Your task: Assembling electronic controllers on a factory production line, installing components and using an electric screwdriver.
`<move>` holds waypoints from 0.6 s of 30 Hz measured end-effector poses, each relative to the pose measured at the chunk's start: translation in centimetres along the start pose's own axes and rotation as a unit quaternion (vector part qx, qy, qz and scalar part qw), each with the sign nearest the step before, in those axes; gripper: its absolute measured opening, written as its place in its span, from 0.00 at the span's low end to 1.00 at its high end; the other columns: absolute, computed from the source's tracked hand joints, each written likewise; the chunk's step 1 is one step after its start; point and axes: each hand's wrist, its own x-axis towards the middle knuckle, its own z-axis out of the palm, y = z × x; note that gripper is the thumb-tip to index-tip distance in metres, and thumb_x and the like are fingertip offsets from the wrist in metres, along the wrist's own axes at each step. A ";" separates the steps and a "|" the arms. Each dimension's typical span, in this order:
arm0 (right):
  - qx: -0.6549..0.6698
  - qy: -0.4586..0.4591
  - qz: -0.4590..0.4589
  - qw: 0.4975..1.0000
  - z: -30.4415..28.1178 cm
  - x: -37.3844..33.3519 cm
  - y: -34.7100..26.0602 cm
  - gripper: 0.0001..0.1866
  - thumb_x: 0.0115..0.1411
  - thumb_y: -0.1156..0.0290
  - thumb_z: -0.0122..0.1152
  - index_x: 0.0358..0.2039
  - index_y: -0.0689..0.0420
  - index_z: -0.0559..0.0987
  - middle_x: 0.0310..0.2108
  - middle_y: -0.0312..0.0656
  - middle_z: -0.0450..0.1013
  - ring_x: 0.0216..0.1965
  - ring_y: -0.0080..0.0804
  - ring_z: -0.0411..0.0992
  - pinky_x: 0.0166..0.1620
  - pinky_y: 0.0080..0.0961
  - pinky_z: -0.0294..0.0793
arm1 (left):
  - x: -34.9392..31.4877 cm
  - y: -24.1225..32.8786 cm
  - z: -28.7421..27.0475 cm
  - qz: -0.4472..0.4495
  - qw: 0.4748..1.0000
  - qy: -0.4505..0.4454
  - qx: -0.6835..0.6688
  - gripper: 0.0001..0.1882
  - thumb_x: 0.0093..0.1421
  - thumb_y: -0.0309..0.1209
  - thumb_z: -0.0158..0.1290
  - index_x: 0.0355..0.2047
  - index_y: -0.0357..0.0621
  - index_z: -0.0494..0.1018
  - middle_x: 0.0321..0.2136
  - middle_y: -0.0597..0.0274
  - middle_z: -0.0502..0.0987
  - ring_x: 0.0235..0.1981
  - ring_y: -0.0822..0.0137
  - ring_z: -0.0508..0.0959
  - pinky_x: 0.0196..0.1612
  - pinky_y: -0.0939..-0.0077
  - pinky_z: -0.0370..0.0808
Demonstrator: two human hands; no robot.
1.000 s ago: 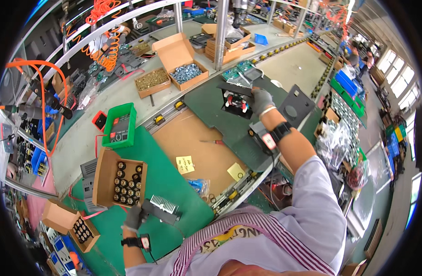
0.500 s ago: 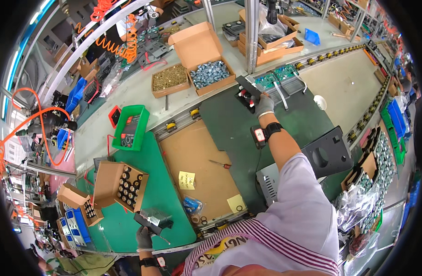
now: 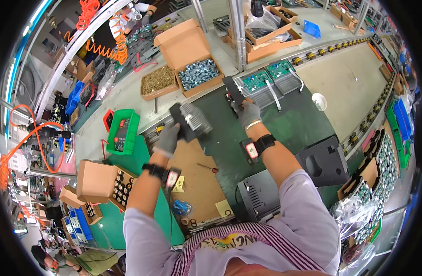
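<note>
My left hand (image 3: 168,139), in a grey glove, grips a finned metal heatsink with a black end piece (image 3: 195,121), blurred by motion above the mat's left edge. My right hand (image 3: 249,114), gloved too, has its fingers closed on a black, bar-shaped part (image 3: 233,91); its underside is hidden. Close beside that part, green circuit boards (image 3: 255,81) with grey finned heatsinks and white ribbon cables lie on the dark green mat (image 3: 225,152). A black metal panel with a large cutout (image 3: 322,161) and a slotted dark grey housing (image 3: 261,195) lie nearer me.
Beyond the rail stand a box of silvery screws (image 3: 198,74), a box of brass-coloured ones (image 3: 158,82) and a green bin (image 3: 123,133). A screwdriver (image 3: 214,170) lies on the brown board. Left are a carton of black cylinders (image 3: 122,188) and orange coiled hoses (image 3: 121,50).
My left hand has carried the heatsink from the light green mat at the near left up toward the middle. My right hand has shifted slightly left, still on the black part.
</note>
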 end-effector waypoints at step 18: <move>-0.001 0.048 0.073 0.996 4.7 -4.6 4.5 0.10 0.51 0.84 0.43 0.35 0.60 0.63 0.33 0.44 0.62 0.34 0.38 0.68 0.39 0.33 0.77 | 8.1 -1.6 3.8 -0.098 0.986 -0.003 -0.138 0.17 0.55 0.34 0.41 0.34 0.30 0.68 0.24 0.61 0.71 0.24 0.72 0.67 0.29 0.80 0.65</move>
